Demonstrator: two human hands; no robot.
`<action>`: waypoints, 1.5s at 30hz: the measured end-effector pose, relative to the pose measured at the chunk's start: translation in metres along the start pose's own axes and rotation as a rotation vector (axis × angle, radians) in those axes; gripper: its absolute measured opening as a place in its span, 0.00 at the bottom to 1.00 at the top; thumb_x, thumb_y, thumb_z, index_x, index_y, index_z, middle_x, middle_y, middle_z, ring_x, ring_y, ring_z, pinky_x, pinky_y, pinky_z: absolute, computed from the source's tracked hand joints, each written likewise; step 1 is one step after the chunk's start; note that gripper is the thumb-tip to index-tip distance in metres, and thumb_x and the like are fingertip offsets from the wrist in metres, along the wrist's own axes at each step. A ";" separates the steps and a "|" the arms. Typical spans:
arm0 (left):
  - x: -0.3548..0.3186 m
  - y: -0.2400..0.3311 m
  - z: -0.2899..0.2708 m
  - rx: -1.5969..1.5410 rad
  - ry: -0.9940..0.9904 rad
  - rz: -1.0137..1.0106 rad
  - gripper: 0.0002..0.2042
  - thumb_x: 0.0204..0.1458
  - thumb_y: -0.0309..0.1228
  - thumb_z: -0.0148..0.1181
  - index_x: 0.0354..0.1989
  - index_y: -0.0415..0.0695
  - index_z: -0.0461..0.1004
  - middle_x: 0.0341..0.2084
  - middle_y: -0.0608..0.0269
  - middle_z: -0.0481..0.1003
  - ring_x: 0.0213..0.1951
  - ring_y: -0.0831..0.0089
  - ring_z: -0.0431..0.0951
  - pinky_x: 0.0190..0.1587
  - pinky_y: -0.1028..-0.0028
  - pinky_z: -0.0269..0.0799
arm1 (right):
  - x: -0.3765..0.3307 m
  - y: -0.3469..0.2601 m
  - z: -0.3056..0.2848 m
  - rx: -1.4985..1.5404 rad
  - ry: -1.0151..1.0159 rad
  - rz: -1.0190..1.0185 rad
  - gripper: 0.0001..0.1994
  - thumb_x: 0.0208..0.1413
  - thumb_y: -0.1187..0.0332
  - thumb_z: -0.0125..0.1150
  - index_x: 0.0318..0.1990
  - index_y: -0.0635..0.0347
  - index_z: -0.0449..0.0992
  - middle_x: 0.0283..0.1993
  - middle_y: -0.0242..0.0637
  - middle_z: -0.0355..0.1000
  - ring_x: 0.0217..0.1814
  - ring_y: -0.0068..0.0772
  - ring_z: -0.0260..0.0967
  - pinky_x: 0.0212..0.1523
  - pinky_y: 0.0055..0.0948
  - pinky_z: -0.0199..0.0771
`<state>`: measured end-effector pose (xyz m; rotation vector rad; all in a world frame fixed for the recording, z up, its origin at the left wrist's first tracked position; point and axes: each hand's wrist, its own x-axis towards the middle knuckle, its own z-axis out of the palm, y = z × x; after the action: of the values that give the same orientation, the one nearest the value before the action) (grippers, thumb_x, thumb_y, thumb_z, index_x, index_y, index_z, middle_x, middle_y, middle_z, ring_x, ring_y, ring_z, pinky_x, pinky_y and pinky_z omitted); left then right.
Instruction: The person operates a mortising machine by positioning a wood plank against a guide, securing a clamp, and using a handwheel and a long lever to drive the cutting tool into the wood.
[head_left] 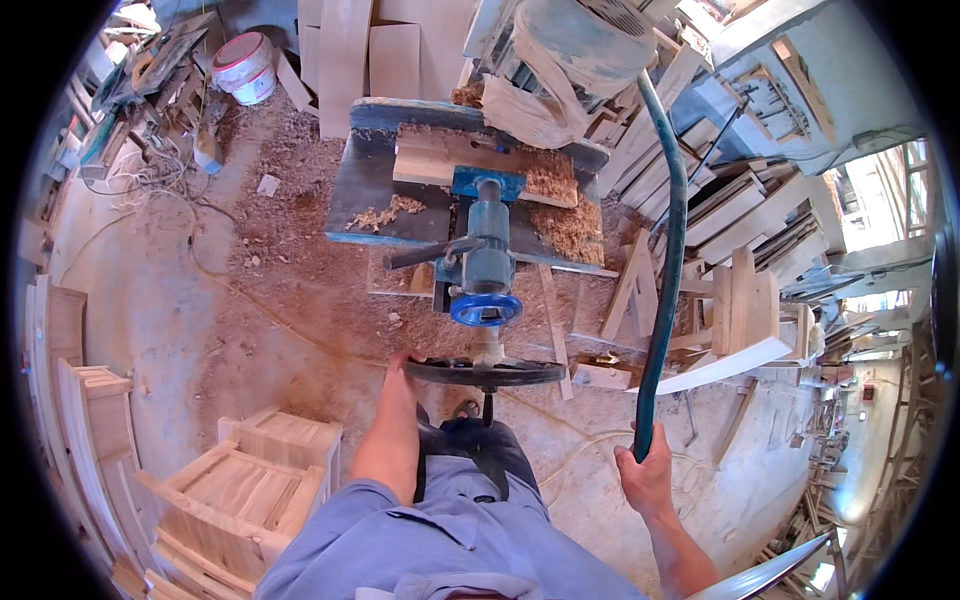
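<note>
My left hand is closed on the left rim of a black handwheel, close in front of my waist. My right hand is wrapped round the lower end of a long, curved dark green lever, which rises to the machine head at the top. Beyond the handwheel, a blue clamp with a small blue wheel presses its plate against a wooden workpiece. This piece lies on the dark machine table, with wood shavings heaped at its right end.
Stacked wooden frames stand at my near left. Propped boards and wood pieces crowd the right side. A white bucket sits beside a scrap pile at the far left. A cable crosses the sawdust-covered floor.
</note>
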<state>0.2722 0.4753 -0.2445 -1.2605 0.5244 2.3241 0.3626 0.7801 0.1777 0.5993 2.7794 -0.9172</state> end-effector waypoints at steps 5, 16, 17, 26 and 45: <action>0.043 -0.023 -0.067 0.169 0.036 0.567 0.08 0.37 0.31 0.61 0.27 0.44 0.72 0.28 0.60 0.73 0.34 0.61 0.74 0.41 0.61 0.73 | 0.006 -0.012 0.006 0.066 -0.050 -0.011 0.16 0.51 0.76 0.64 0.47 0.63 0.69 0.22 0.33 0.65 0.22 0.27 0.64 0.26 0.30 0.66; -0.113 0.042 0.071 -0.224 0.286 0.181 0.08 0.40 0.24 0.57 0.18 0.48 0.62 0.21 0.61 0.63 0.22 0.65 0.65 0.24 0.62 0.65 | 0.000 -0.006 0.020 0.142 -0.088 0.023 0.18 0.52 0.77 0.62 0.51 0.65 0.68 0.26 0.27 0.63 0.26 0.19 0.61 0.29 0.24 0.65; -0.118 0.037 0.081 -0.261 0.320 0.281 0.07 0.41 0.22 0.55 0.21 0.46 0.64 0.21 0.61 0.63 0.22 0.65 0.65 0.24 0.63 0.65 | 0.000 -0.011 0.022 0.156 -0.091 0.039 0.17 0.52 0.77 0.62 0.50 0.65 0.68 0.26 0.27 0.64 0.26 0.19 0.61 0.29 0.24 0.65; -0.150 0.005 0.132 -0.147 0.490 0.581 0.30 0.48 0.15 0.49 0.63 0.41 0.57 0.29 0.59 0.68 0.28 0.69 0.69 0.33 0.70 0.70 | 0.003 -0.001 0.037 0.132 -0.042 -0.045 0.15 0.52 0.74 0.64 0.46 0.62 0.67 0.24 0.40 0.67 0.24 0.35 0.68 0.29 0.36 0.68; -0.032 0.027 -0.006 -0.027 0.048 0.097 0.19 0.37 0.23 0.56 0.41 0.32 0.67 0.49 0.32 0.70 0.50 0.32 0.72 0.49 0.34 0.73 | 0.014 0.014 0.041 0.113 -0.056 0.042 0.16 0.52 0.78 0.63 0.48 0.64 0.68 0.23 0.29 0.63 0.23 0.20 0.62 0.26 0.26 0.64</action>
<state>0.2775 0.4437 -0.2171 -1.3335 0.5840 2.3929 0.3567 0.7706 0.1339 0.6365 2.6692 -1.0709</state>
